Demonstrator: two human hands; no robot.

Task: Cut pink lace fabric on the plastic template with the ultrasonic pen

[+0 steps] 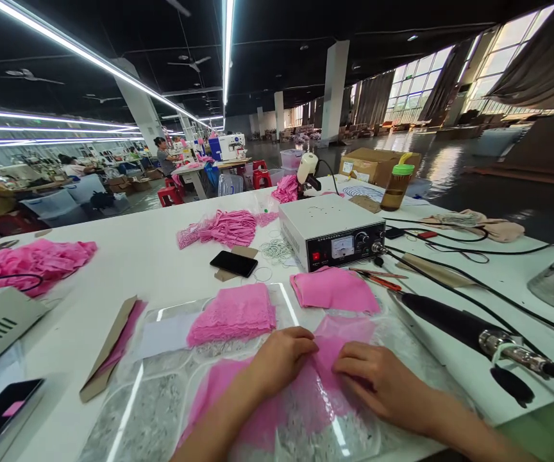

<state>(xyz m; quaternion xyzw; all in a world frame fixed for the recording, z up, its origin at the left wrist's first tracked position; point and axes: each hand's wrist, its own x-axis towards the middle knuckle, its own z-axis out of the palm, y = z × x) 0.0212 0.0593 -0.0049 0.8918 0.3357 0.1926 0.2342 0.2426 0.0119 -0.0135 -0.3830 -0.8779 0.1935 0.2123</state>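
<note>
On mat [149, 404], I see left hand [281, 359] and right hand [380, 382] pinching pink mesh [326, 354]; lace stack [236, 311] looks done, mesh unfinished.

A black phone [233, 263] lies on a scrap of cardboard [222, 276] on the white table [127, 250], and a bottle [395, 192] with a green lid [402, 170] stands farther back — just in front of a brown carton [377, 165]. Beyond the table, red stools [261, 181] stand near a blue-and-white sewing machine [231, 147]. Long lamps [229, 38] glow overhead, and curtains [373, 102] hang beside tall windows [416, 86].
</note>
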